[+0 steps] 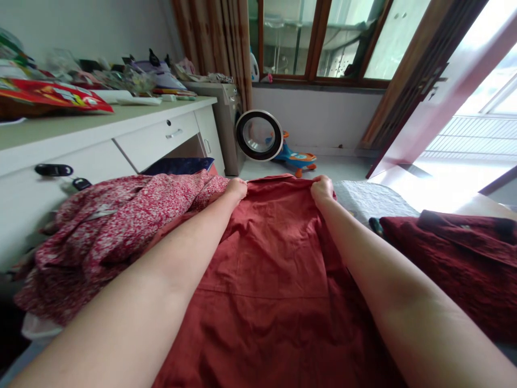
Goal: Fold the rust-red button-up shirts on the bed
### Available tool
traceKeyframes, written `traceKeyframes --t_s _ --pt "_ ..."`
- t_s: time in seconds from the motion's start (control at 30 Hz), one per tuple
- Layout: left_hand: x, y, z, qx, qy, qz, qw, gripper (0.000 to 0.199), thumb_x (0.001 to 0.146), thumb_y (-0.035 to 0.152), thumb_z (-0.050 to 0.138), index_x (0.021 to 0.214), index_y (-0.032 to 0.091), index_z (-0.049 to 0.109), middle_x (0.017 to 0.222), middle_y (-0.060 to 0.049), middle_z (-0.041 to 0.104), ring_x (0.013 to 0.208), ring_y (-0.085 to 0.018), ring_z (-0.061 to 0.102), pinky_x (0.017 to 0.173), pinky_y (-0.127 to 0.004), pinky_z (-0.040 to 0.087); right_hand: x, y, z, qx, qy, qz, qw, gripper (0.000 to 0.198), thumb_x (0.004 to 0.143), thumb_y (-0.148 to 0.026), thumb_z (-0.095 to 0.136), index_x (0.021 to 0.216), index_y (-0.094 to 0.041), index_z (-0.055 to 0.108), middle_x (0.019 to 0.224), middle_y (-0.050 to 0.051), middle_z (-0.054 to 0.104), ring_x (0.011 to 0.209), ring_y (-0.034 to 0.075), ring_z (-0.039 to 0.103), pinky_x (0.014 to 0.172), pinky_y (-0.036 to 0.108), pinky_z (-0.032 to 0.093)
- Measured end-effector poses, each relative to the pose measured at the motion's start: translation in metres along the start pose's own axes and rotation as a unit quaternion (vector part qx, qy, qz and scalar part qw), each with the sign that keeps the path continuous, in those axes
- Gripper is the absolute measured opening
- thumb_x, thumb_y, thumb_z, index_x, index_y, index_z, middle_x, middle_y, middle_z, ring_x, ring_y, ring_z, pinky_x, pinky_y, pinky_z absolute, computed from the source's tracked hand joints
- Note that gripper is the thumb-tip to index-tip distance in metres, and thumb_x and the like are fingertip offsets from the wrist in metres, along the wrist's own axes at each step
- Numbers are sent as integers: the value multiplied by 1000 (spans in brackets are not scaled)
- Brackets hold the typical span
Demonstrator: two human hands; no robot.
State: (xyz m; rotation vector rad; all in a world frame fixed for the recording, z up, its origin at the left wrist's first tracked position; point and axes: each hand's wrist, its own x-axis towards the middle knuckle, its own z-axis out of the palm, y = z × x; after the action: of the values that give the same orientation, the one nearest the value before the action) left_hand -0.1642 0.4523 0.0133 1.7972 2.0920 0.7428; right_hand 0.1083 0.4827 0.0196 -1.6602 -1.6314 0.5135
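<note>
A rust-red garment (274, 258), perhaps a shirt or jacket with a seam across it, is stretched out in front of me. My left hand (237, 188) is closed on its far left corner. At the far right corner my right hand (322, 189) grips the same cloth. Between the two hands the far edge runs nearly straight, and the near part drops toward me out of view. To the left, beside my left forearm, lies a heap of red-and-white patterned cloth (121, 215). A folded dark red garment (452, 253) rests at the right.
A white cabinet with a green top (161, 113) runs along the left, bearing a red packet (60, 97) and clutter. Ahead stands a washing machine with its round door (259, 135) open. A blue-and-orange ride-on toy (297, 156) is on the floor. Light cloth (371, 196) lies at right.
</note>
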Motion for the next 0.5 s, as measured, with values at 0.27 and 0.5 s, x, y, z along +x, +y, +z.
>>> traceKeyframes --t_s 0.27,0.5 --pt "-25 -2 19 118 -1 103 988 59 87 27 53 143 17 38 156 -16 32 140 -28 38 113 -37 33 -25 13 19 -144 67 -52 986 49 85 -19 40 134 -14 47 146 18 39 129 28 42 107 45 35" --pt "-37 0 26 246 -38 135 959 47 93 38 44 138 25 50 161 -11 27 146 -30 25 118 -51 18 -45 25 36 -284 -33 -111 952 50 92 -29 40 139 -14 46 161 14 21 147 33 15 116 59 13"
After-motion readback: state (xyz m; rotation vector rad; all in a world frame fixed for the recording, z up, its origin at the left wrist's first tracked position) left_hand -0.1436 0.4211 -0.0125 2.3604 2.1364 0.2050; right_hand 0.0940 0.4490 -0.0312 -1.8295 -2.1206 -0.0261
